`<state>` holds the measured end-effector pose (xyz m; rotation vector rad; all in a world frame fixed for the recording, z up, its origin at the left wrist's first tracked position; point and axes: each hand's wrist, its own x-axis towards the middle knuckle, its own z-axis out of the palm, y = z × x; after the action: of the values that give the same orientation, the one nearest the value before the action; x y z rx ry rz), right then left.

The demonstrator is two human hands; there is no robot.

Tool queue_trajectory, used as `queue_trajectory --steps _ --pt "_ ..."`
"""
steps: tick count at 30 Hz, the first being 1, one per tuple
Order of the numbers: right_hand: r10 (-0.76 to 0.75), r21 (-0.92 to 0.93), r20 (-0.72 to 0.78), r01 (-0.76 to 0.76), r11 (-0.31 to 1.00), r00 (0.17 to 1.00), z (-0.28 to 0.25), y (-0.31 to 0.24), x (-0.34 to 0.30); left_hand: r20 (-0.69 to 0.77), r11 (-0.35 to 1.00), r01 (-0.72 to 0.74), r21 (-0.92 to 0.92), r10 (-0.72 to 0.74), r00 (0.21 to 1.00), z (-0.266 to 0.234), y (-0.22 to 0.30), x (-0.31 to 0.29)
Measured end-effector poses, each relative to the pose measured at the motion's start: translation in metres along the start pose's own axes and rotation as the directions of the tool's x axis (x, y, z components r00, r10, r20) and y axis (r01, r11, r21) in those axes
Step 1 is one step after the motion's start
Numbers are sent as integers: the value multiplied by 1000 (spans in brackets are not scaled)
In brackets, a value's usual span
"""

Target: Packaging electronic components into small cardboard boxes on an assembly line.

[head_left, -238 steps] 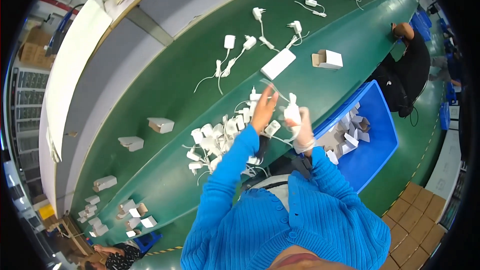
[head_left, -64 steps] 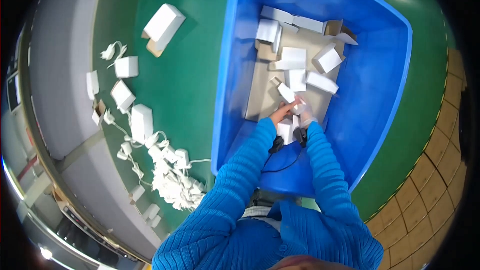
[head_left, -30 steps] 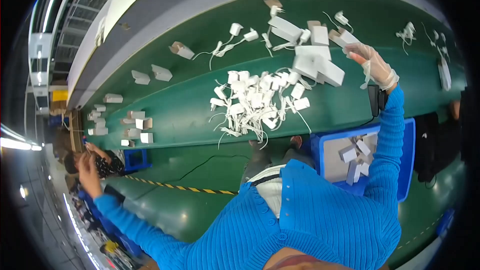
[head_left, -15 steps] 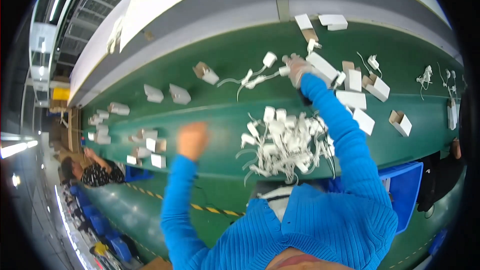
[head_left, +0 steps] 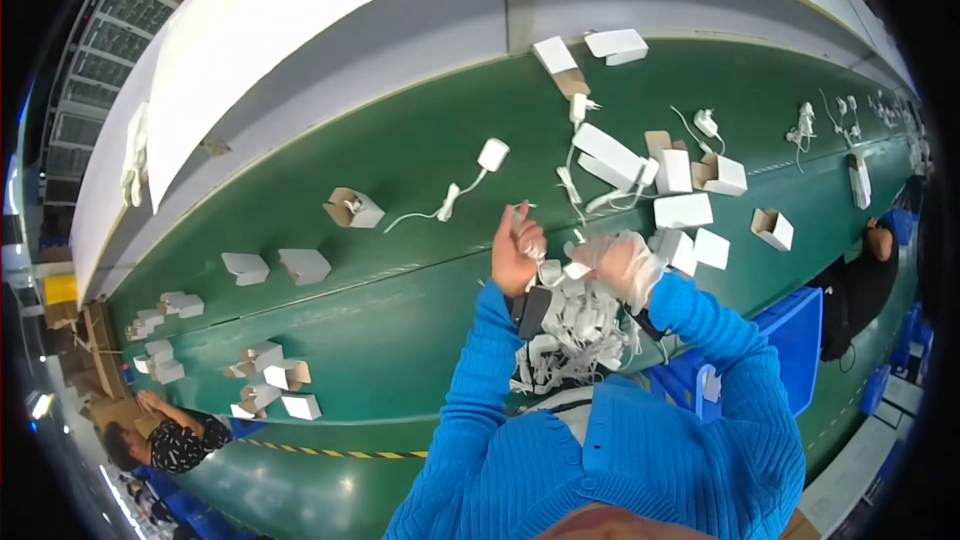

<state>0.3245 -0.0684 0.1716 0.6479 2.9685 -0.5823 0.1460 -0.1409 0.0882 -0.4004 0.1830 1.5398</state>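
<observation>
My bare left hand [head_left: 515, 252] is closed, fingers curled round a white cable whose thin end pokes out above them. A dark band wraps that wrist. Close beside it my right hand [head_left: 618, 265], in a thin clear glove, pinches a white power adapter [head_left: 576, 270]. Both hands hover over the far side of a heap of white adapters with bundled cables [head_left: 580, 325], which they partly hide. Past the hands, one adapter [head_left: 492, 154] lies on the green belt with its cable stretched left. Another adapter [head_left: 579, 108] lies near a white box [head_left: 610, 155].
Small white boxes [head_left: 683, 210] cluster on the right of the green conveyor belt [head_left: 400, 325]; several open ones [head_left: 305, 265] stand left. A blue bin [head_left: 790, 360] is by my right arm. One person [head_left: 180, 440] sits far left, another [head_left: 860, 280] at right.
My left hand has swung in from the left to the heap and closed on a cable. My right hand has drawn back from the boxes to beside it with an adapter. The view has shifted.
</observation>
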Motion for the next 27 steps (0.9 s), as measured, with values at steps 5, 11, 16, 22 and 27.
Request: queue_trajectory --steps 5,11,16,22,27 --pt "310 933 -345 289 214 886 5 -20 -46 -115 930 -44 364 92 989 27 -53 -17" --pt "419 890 -239 370 -266 876 27 -37 -55 106 764 -206 611 179 978 41 -79 -18" --pt "334 953 -252 173 249 908 15 -21 -72 126 678 -272 683 258 958 58 -109 -16" --pt "365 977 -109 168 -133 925 12 -13 -84 201 605 -309 734 241 949 58 -124 -1" --pt "480 992 -111 129 -4 870 45 17 -68 121 384 -213 899 249 961 61 -135 28"
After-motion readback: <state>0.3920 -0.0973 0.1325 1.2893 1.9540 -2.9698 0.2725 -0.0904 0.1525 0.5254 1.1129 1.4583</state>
